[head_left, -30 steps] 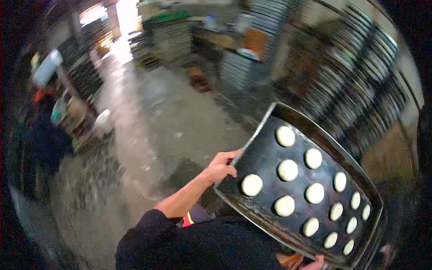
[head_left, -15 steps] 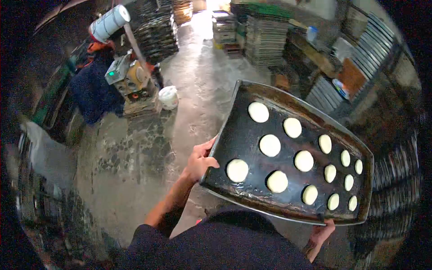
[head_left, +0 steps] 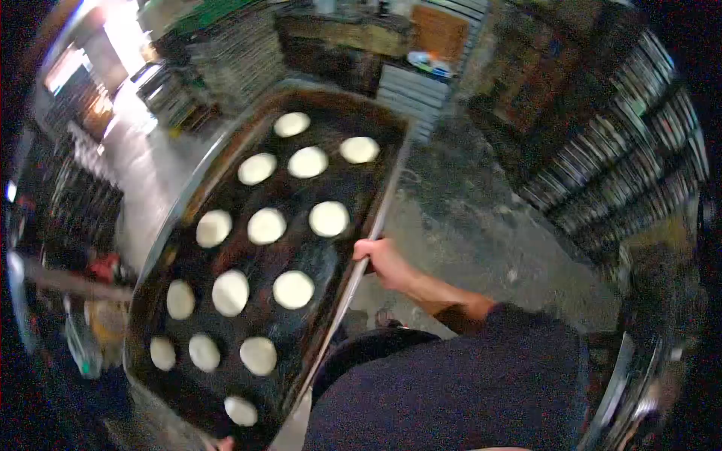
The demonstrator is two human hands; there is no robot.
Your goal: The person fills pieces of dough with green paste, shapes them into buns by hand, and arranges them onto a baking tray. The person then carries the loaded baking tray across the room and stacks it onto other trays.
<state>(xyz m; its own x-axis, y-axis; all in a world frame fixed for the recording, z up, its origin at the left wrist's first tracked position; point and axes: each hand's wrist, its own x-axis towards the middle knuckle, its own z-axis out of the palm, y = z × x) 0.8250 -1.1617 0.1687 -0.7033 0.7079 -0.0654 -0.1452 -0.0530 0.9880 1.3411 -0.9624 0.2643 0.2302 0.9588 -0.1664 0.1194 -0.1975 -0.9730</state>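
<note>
A dark baking tray (head_left: 335,297) with a raised metal rim fills the left and middle of the view, tilted. Several round, pale, flattened pieces of dough (head_left: 266,226) lie spaced out in rows on it. My right hand (head_left: 382,261) is closed around the tray's right long edge, thumb over the rim. Down at the bottom of the view, only a few fingertips of my left hand (head_left: 225,444) show at the tray's near end, gripping its edge; the rest of that hand is out of sight.
Racks of stacked trays (head_left: 602,173) line the right side. A slatted metal panel (head_left: 410,98) and a brown board (head_left: 438,36) stand ahead. A pile of trays (head_left: 233,64) is at the back left, near a bright doorway (head_left: 124,34). A machine (head_left: 83,338) stands at left.
My view has swung to the right, towards the racks. The tray has turned and now reaches across the left half, still held by both hands. The dough pieces remain on it.
</note>
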